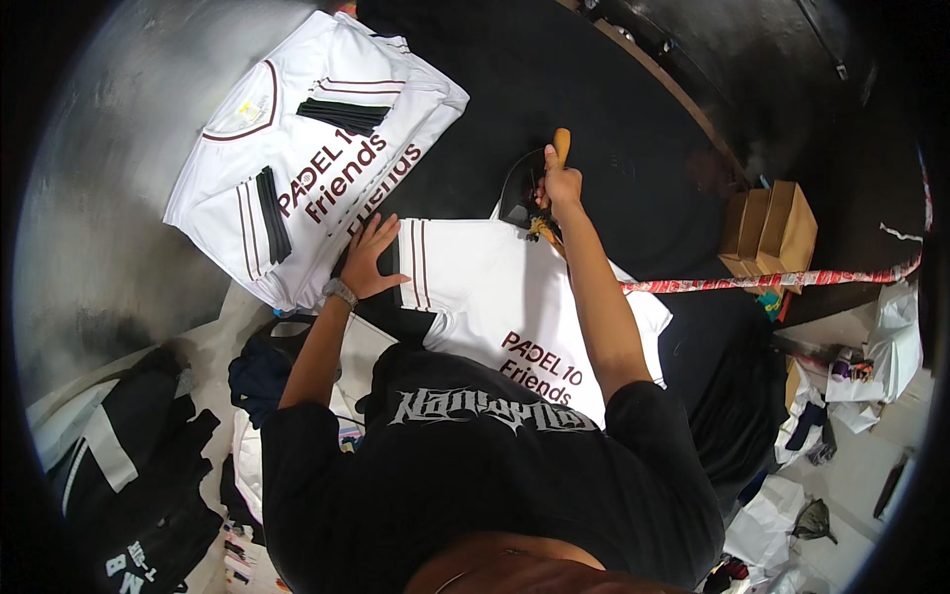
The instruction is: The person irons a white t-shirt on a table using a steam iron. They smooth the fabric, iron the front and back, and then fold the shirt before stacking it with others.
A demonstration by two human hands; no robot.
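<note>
A white jersey (475, 282) with dark red stripes and lettering lies spread on the black cloth (631, 163) before me. My left hand (369, 260), wearing a wristwatch (341, 292), rests flat with fingers spread at the black sleeve cuff (387, 261). In my right hand (562, 185) is what looks like a clothes iron (516, 194), dark with a wooden handle (562, 145). It is at the jersey's far edge; my hand and forearm hide part of it. I cannot tell whether its sole touches the fabric.
A stack of folded white jerseys (334, 156) lies at the far left. From the right runs a cord wrapped in red and white tape (772, 281), passing cardboard boxes (772, 226). Dark garments (148, 460) hang or lie at lower left. Plastic bags (768, 512) litter the floor at right.
</note>
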